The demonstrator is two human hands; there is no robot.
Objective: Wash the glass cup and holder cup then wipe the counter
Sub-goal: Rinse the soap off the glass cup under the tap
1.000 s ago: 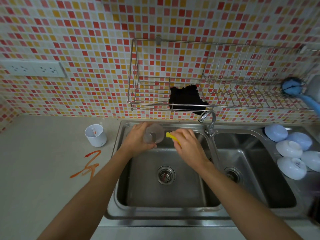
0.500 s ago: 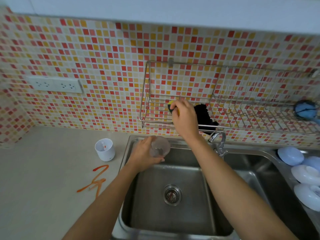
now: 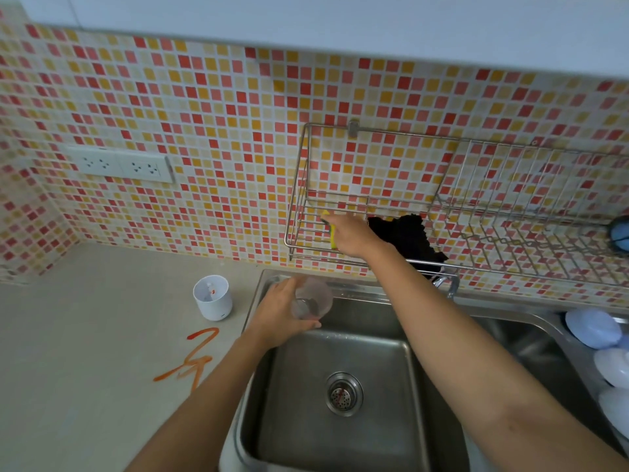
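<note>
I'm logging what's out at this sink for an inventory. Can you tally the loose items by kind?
Glass cup: 1, in the left hand
White holder cup: 1
Yellow sponge: 1, in the right hand
Black cloth: 1
Pale bowls: 3
Total: 7

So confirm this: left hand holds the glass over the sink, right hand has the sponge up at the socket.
Not the socket. The head view shows the right hand with the sponge up at the wire rack, beside the black cloth. The rest stands: the left hand holds the glass over the sink.
</note>
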